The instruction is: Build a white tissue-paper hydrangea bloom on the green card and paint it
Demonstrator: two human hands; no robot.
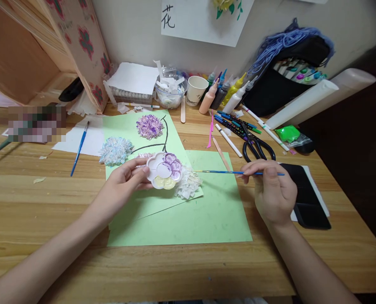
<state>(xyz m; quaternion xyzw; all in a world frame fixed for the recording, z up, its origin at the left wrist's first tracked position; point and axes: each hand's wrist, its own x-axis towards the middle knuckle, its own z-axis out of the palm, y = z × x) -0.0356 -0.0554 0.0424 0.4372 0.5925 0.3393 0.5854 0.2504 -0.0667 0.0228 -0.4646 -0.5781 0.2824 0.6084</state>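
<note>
My left hand (132,174) grips a flower-shaped paint palette (158,162) by its left edge, with purple and pale yellow paint in its wells. A thin blue paintbrush (228,172) is pinched in my right hand (271,190), its tip pointing left, just over a white paper flower (188,183). Whether the tip touches the petals I cannot tell. Beneath lie green paper sheets (213,211) with black drawn stems. A purple paper flower (150,126) and a light blue one (115,150) sit on the upper sheet; a pinkish one is mostly hidden behind the palette.
Black scissors (258,145), markers (235,126) and a craft stick lie at the right. Paint bottles (209,97), a paper cup (196,89) and a bowl of paper scraps (171,95) line the wall. Another blue brush (80,147) rests left; a black case (301,190) lies right.
</note>
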